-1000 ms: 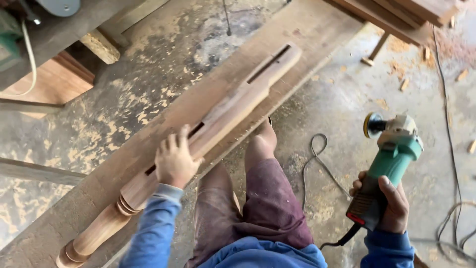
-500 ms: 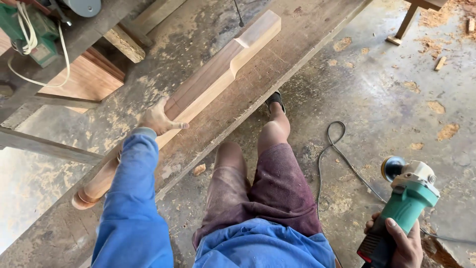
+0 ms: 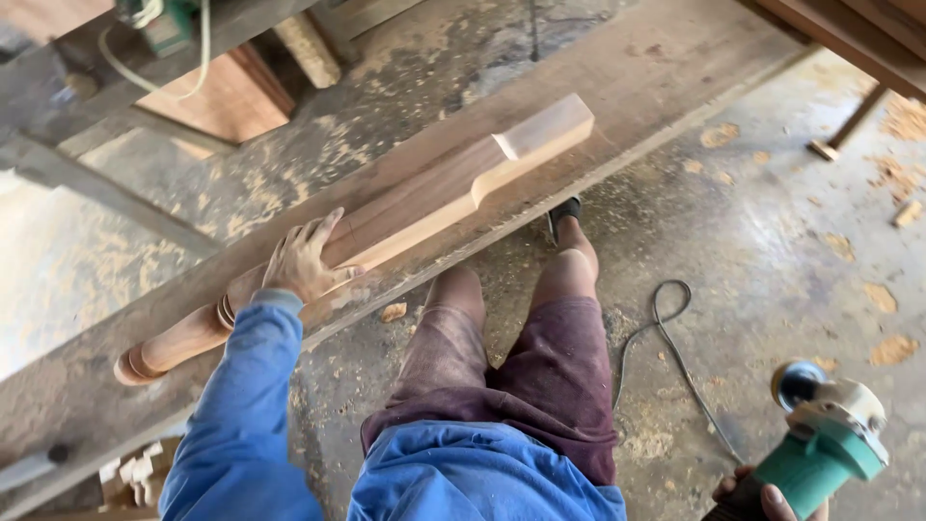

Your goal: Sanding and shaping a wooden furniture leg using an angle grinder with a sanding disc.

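Our left hand lies flat, fingers spread, on the leg across the worktop. Our right hand grips the grinder.

I count one long brown carved wooden leg on one wide dusty wooden plank. I see one green and white power grinder and one thin black cord on the floor. I count two hands: one left hand and one right hand. I see two bare knees.
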